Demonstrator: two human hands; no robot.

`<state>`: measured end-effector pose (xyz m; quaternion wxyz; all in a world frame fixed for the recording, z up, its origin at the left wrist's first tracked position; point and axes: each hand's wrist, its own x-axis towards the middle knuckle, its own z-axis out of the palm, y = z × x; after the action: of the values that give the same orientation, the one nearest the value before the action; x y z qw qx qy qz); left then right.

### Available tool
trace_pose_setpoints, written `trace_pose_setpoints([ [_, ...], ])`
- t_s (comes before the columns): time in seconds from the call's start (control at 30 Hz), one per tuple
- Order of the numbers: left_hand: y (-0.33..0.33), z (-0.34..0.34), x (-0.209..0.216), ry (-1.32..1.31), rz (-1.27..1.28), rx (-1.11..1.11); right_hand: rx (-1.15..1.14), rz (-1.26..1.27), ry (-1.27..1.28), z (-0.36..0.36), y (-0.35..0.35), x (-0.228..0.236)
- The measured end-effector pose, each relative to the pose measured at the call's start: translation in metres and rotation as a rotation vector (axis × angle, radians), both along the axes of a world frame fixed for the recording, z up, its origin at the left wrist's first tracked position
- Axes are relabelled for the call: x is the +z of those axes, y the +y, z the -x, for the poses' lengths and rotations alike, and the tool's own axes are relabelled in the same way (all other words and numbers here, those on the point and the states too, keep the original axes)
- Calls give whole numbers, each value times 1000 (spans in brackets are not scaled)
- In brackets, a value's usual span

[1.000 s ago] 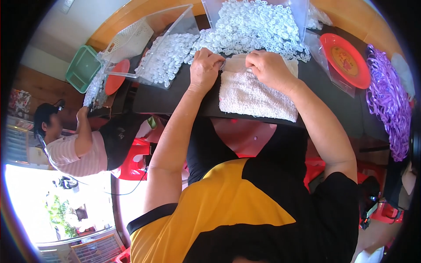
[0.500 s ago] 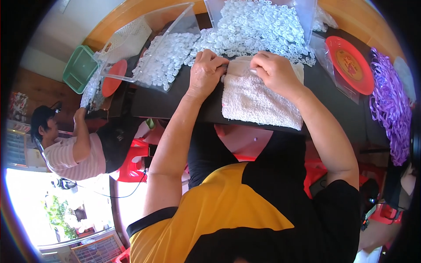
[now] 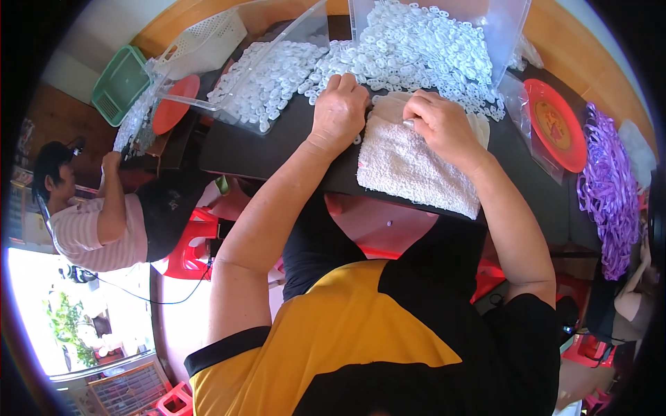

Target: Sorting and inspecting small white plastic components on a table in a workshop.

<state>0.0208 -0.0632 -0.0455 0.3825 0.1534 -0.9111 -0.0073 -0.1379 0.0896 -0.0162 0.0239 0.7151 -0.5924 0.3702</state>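
A folded white terry towel [image 3: 416, 170] lies at the table's near edge. My right hand [image 3: 444, 128] rests over its upper part, fingers curled in a pinch; a small pale glint shows at the fingertips, too small to name. Left of the towel, my left hand [image 3: 340, 114] is closed with its knuckles up, beside the near edge of a heap of small white oval plastic rings [image 3: 423, 52]. Its fingertips are turned away, so what they hold, if anything, is hidden. A loose white piece [image 3: 357, 139] lies between the left wrist and the towel.
A clear plastic box [image 3: 225, 104] with white pieces lies at the left. Back right are another clear box [image 3: 510, 38], a red plate [image 3: 555, 125] and purple ribbons [image 3: 609, 194]. At far left, a person [image 3: 104, 215] works near a green basket [image 3: 121, 87].
My left hand has moved slightly away from me, toward the heap, and its fingertips no longer show. The right hand stays over the towel. The whole view has shifted a little.
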Motion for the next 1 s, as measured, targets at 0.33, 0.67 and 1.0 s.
trace_pose_setpoints([
  [0.33,8,-8,20,270,-813,-161,-31,-140,-582,0,2,8],
  [0.67,53,19,74,426,-1671,-466,-46,149,-665,-22,-19,41],
  [1.0,46,33,58,467,-1785,-607,-69,150,-894,-15,-16,31],
])
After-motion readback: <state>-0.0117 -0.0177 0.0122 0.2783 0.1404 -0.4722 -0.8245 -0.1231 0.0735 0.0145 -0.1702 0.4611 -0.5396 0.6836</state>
